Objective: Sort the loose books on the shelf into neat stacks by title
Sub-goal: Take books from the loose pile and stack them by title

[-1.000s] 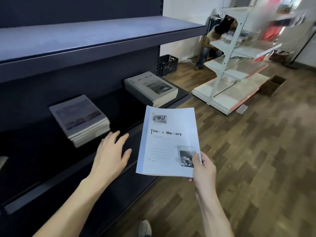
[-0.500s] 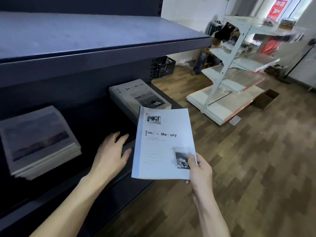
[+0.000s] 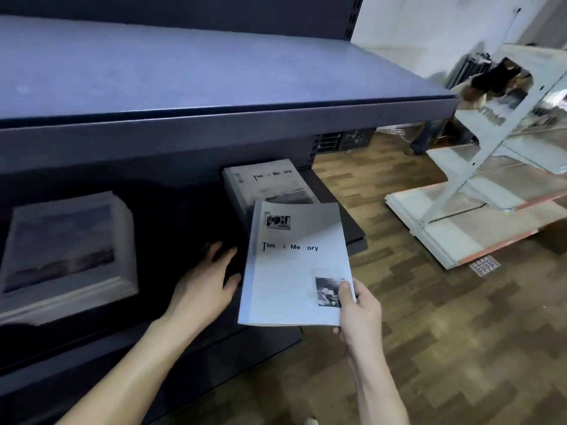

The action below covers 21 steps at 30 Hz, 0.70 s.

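My right hand (image 3: pixel 357 308) pinches the lower right corner of a white "Time & Memory" book (image 3: pixel 291 265), thumb on its cover, and holds it flat in front of the dark shelf (image 3: pixel 352 234). Just behind it on that shelf lies a stack of the same title (image 3: pixel 264 182), partly hidden by the held book. A second stack with a dusky landscape cover (image 3: pixel 64 246) sits at the left. My left hand (image 3: pixel 205 286) reaches under the upper shelf with fingers spread, holding nothing, between the two stacks.
The dark upper shelf board (image 3: pixel 214 118) juts out over the stacks. To the right is wood-pattern floor (image 3: pixel 445 332), a white shelving unit (image 3: pixel 478 191) lying tilted, and a person (image 3: pixel 429 136) crouched behind it. A black crate (image 3: pixel 349 141) stands by the wall.
The view has swung right and closer to the shelf. The held book has moved up toward the matching stack. My left hand has slid further in under the upper shelf.
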Tool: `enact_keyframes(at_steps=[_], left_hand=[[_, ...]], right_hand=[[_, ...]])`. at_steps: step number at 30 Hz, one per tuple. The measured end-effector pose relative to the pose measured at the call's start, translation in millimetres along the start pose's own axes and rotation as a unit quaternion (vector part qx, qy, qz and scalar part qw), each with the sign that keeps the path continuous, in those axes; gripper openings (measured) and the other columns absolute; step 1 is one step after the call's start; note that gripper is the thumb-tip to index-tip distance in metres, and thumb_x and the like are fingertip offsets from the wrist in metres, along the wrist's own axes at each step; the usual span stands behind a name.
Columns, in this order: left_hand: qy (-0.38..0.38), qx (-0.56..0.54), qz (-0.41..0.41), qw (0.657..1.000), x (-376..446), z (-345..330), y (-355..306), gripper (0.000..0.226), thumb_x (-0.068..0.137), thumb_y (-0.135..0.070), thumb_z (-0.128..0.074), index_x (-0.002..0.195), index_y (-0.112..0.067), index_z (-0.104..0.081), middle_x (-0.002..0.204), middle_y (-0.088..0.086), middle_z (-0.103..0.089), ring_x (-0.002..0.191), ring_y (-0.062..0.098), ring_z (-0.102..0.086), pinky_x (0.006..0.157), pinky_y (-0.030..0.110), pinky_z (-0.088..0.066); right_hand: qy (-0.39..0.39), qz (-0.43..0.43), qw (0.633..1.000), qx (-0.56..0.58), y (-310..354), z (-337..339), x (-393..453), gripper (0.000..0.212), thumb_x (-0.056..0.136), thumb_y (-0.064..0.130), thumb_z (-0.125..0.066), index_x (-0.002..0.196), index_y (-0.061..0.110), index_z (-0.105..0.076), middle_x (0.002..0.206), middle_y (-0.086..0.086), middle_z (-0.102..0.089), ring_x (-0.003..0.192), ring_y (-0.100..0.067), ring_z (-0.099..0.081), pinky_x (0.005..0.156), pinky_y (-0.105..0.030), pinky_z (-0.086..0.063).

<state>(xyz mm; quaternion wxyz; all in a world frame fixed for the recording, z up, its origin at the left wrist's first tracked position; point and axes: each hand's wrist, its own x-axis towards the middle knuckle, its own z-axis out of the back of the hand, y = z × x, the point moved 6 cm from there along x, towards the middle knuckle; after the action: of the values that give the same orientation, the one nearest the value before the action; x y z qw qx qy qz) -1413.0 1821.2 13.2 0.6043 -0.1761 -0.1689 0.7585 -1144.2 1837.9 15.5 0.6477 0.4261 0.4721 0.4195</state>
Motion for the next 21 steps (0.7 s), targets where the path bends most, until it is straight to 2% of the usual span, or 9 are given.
enact_keyframes(at_steps=[3, 6, 8, 10, 11, 15, 17, 19, 21], left_hand=[[-0.014, 0.004, 0.039, 0.999, 4.7, -3.6, -3.9, 0.057, 0.097, -0.039, -0.050, 0.150, -0.028, -0.031, 0.161, -0.003, -0.016, 0.145, 0.023, -0.025, 0.111, 0.041, -0.036], [-0.042, 0.017, 0.085, 0.995, 6.3, -4.7, -14.3, 0.058, 0.096, -0.040, -0.051, 0.150, -0.030, -0.032, 0.160, -0.002, -0.019, 0.144, 0.025, -0.027, 0.111, 0.044, -0.035], [-0.057, 0.029, 0.111, 0.992, 6.0, -5.7, -23.5, 0.057, 0.096, -0.040, -0.051, 0.150, -0.031, -0.032, 0.159, -0.002, -0.021, 0.142, 0.027, -0.029, 0.111, 0.046, -0.035], [-0.071, 0.039, 0.139, 0.987, 4.8, -7.2, -33.6, 0.057, 0.096, -0.040, -0.051, 0.150, -0.032, -0.033, 0.159, -0.001, -0.024, 0.141, 0.029, -0.032, 0.111, 0.045, -0.035], [-0.079, 0.040, 0.152, 0.984, 3.6, -8.1, -38.4, 0.057, 0.096, -0.039, -0.052, 0.149, -0.031, -0.034, 0.158, -0.001, -0.026, 0.139, 0.030, -0.033, 0.111, 0.044, -0.035], [-0.107, 0.042, 0.188, 0.975, -0.1, -9.3, -53.3, 0.056, 0.095, -0.038, -0.054, 0.148, -0.028, -0.038, 0.155, 0.002, -0.032, 0.137, 0.030, -0.035, 0.110, 0.043, -0.036], [-0.116, 0.044, 0.194, 0.973, 0.8, -8.6, -59.5, 0.055, 0.095, -0.036, -0.054, 0.147, -0.027, -0.040, 0.154, 0.004, -0.033, 0.135, 0.030, -0.037, 0.109, 0.042, -0.036], [-0.124, 0.047, 0.200, 0.971, 3.9, -6.7, -65.0, 0.055, 0.095, -0.037, -0.054, 0.147, -0.028, -0.040, 0.155, 0.003, -0.033, 0.136, 0.030, -0.036, 0.109, 0.042, -0.036], [-0.127, 0.054, 0.204, 0.969, 9.8, -4.6, -67.8, 0.056, 0.096, -0.040, -0.052, 0.148, -0.029, -0.037, 0.156, 0.002, -0.031, 0.138, 0.029, -0.034, 0.110, 0.042, -0.036]], right_hand=[[0.045, 0.028, 0.998, -0.021, 13.8, -2.0, 34.1, 0.023, 0.105, 0.018, -0.045, 0.109, 0.018, -0.068, 0.079, 0.000, -0.070, 0.045, -0.002, -0.054, 0.037, -0.023, -0.039], [0.094, 0.063, 0.991, -0.066, 29.5, -2.3, 70.2, 0.024, 0.105, 0.021, -0.045, 0.114, 0.017, -0.067, 0.090, -0.001, -0.072, 0.048, -0.006, -0.054, 0.040, -0.023, -0.042], [0.115, 0.094, 0.984, -0.098, 41.2, -3.2, 92.6, 0.023, 0.105, 0.023, -0.045, 0.115, 0.013, -0.063, 0.097, -0.001, -0.070, 0.047, -0.004, -0.054, 0.041, -0.013, -0.041], [0.134, 0.127, 0.975, -0.127, 53.2, -4.5, 111.0, 0.022, 0.105, 0.022, -0.044, 0.115, 0.014, -0.062, 0.101, 0.001, -0.068, 0.063, -0.002, -0.061, 0.044, -0.006, -0.040], [0.142, 0.139, 0.970, -0.140, 58.5, -5.9, 119.1, 0.024, 0.105, 0.021, -0.044, 0.116, 0.012, -0.063, 0.101, -0.002, -0.068, 0.070, -0.007, -0.064, 0.045, -0.006, -0.039], [0.185, 0.141, 0.959, -0.163, 67.6, -16.1, 144.3, 0.023, 0.101, 0.022, -0.046, 0.113, 0.011, -0.062, 0.086, -0.010, -0.066, 0.054, -0.018, -0.059, 0.041, -0.020, -0.045], [0.207, 0.140, 0.953, -0.171, 70.6, -22.8, 151.5, 0.023, 0.097, 0.027, -0.051, 0.112, 0.014, -0.062, 0.093, -0.007, -0.068, 0.066, -0.021, -0.063, 0.055, -0.029, -0.055], [0.230, 0.145, 0.945, -0.185, 75.3, -29.8, 155.4, 0.025, 0.091, 0.028, -0.057, 0.113, 0.017, -0.062, 0.097, -0.003, -0.069, 0.078, -0.023, -0.065, 0.070, -0.034, -0.054], [0.246, 0.144, 0.939, -0.195, 76.3, -37.1, 159.7, 0.027, 0.087, 0.024, -0.060, 0.113, 0.017, -0.061, 0.096, -0.003, -0.070, 0.082, -0.025, -0.066, 0.069, -0.031, -0.052]])
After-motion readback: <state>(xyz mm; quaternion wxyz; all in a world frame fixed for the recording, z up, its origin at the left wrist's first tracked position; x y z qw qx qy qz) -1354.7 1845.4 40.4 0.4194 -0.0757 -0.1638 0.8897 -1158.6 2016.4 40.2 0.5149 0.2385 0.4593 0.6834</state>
